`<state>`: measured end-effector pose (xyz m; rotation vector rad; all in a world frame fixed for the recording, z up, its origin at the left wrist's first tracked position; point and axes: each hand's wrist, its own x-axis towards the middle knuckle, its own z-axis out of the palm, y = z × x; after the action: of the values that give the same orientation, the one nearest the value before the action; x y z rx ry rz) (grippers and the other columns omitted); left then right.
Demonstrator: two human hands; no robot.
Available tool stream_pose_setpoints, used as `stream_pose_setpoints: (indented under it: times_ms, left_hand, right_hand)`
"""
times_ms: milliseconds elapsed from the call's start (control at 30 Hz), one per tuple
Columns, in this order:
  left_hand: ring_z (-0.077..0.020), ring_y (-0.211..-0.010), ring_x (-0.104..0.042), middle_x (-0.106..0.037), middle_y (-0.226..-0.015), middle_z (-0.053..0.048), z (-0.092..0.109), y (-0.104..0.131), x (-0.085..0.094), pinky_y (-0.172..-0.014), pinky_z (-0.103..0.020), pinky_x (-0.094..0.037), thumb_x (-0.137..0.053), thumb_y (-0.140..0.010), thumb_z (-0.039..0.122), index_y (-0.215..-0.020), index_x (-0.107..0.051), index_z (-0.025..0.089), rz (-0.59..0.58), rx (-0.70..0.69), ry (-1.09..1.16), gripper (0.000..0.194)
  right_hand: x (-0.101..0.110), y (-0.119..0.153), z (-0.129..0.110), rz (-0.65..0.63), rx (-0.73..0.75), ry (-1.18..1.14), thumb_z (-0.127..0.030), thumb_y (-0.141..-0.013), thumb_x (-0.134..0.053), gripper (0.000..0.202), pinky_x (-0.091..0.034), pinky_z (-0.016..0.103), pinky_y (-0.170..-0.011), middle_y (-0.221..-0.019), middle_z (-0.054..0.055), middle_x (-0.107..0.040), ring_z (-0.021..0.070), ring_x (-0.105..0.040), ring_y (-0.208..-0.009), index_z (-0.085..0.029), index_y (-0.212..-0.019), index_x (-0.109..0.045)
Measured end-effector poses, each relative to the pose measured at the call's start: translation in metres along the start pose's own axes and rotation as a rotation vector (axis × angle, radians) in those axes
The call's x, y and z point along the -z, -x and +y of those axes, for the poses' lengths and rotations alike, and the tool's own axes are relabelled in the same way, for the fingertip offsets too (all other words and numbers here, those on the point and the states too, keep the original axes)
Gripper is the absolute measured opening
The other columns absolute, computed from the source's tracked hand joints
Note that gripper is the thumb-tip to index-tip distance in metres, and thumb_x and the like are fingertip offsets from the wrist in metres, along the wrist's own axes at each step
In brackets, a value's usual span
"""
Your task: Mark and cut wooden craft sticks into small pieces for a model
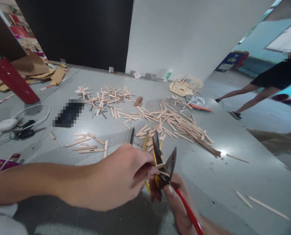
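Note:
My left hand (126, 176) pinches small wooden sticks (163, 165), whose ends lie between the open blades of the snips (170, 163). Around the red handle of the snips my right hand (182, 199) is closed. Part of a yellow handle shows beside its fingers. Just beyond the hands, a yellow tool (145, 141) and a dark pen-like tool (132, 135) lie on the grey surface. A big pile of wooden sticks (182, 124) spreads behind the snips, and several loose sticks (88, 148) lie to the left of them.
A red bottle (14, 81), keys (28, 133), a white cable and a pixelated dark object (69, 113) are at the left. Star-shaped stick pieces (111, 94) and a stick frame (186, 86) lie farther back. At the right, a person's legs (250, 94) show.

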<state>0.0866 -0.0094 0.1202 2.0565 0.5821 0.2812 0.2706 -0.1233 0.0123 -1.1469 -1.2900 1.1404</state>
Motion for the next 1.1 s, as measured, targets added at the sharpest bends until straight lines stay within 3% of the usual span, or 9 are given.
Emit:
stream_pose_setpoints:
  times_ms: [400,567,733,900,1100]
  left_hand:
    - [-0.0053,-0.045,-0.049,-0.056,-0.054,0.006,0.0,-0.002,0.001,-0.05,-0.016,-0.037,-0.052,-0.101,0.015,-0.067,-0.051,0.017,-0.067,0.076,0.112,0.033]
    - [-0.0057,-0.043,-0.05,-0.058,-0.054,0.006,-0.002,-0.004,-0.002,-0.048,-0.016,-0.038,-0.053,-0.101,0.018,-0.069,-0.052,0.017,-0.036,0.097,0.117,0.033]
    - [-0.0057,-0.045,-0.047,-0.054,-0.053,0.005,-0.006,-0.008,-0.003,-0.048,-0.015,-0.037,-0.047,-0.104,0.017,-0.063,-0.048,0.018,-0.065,0.092,0.169,0.041]
    - [-0.0071,-0.046,-0.048,-0.05,-0.052,0.005,-0.011,-0.01,-0.009,-0.045,-0.014,-0.038,-0.049,-0.102,0.015,-0.066,-0.051,0.017,-0.145,0.108,0.226,0.036]
    - [-0.0077,-0.044,-0.049,-0.052,-0.054,0.003,-0.015,-0.013,-0.017,-0.043,-0.014,-0.04,-0.044,-0.107,0.025,-0.068,-0.053,0.016,-0.173,0.148,0.294,0.04]
  right_hand:
    - [0.002,-0.007,-0.006,0.024,0.032,0.128,-0.069,-0.101,-0.048,0.057,-0.035,0.03,-0.054,-0.059,0.0,-0.051,0.0153,-0.045,-0.053,-0.022,-0.071,-0.057]
    - [0.004,-0.01,-0.001,0.036,0.038,0.138,-0.073,-0.099,-0.048,0.058,-0.037,0.03,-0.054,-0.062,0.0,-0.053,0.0158,-0.046,-0.055,-0.021,-0.078,-0.062]
    - [0.005,-0.011,-0.002,-0.019,0.013,0.15,-0.072,-0.1,-0.047,0.057,-0.035,0.029,-0.051,-0.061,0.0,-0.049,0.0158,-0.04,-0.055,-0.022,-0.077,-0.06]
    - [-0.002,-0.018,-0.018,-0.087,0.102,0.125,-0.073,-0.102,-0.041,0.058,-0.043,0.033,-0.055,-0.063,0.003,-0.055,0.02,-0.047,-0.057,-0.024,-0.083,-0.067]
    - [-0.004,-0.022,-0.022,-0.174,0.168,0.101,-0.064,-0.108,-0.032,0.063,-0.045,0.035,-0.058,-0.064,0.005,-0.061,0.0227,-0.054,-0.061,-0.023,-0.086,-0.075]
